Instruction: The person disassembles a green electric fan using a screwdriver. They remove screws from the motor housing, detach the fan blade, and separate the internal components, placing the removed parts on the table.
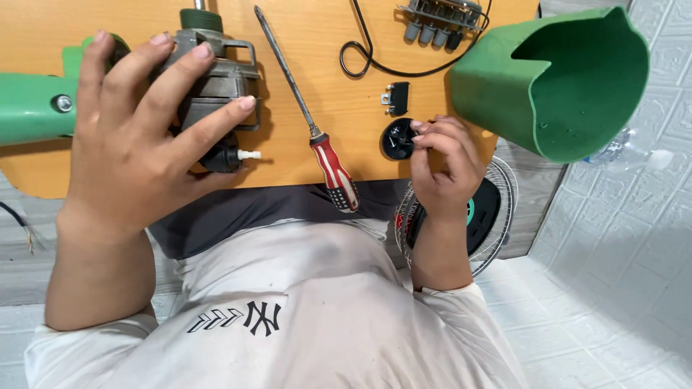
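Observation:
My left hand (137, 137) rests with spread fingers over a grey electric motor (216, 86) lying on the orange wooden table (324, 94). A green plastic part (32, 104) lies just left of the motor. My right hand (443, 169) pinches the edge of a round black knob (396, 138) near the table's front edge. A small black switch (397, 97) sits just above the knob. A screwdriver (310, 122) with a red and white handle lies between the two hands, its handle hanging over the table edge.
A large green plastic housing (569, 79) stands at the table's right end. A black wire (375, 57) and a row of push-button switches (440, 21) lie at the back. A small fan (490, 209) sits on the tiled floor below.

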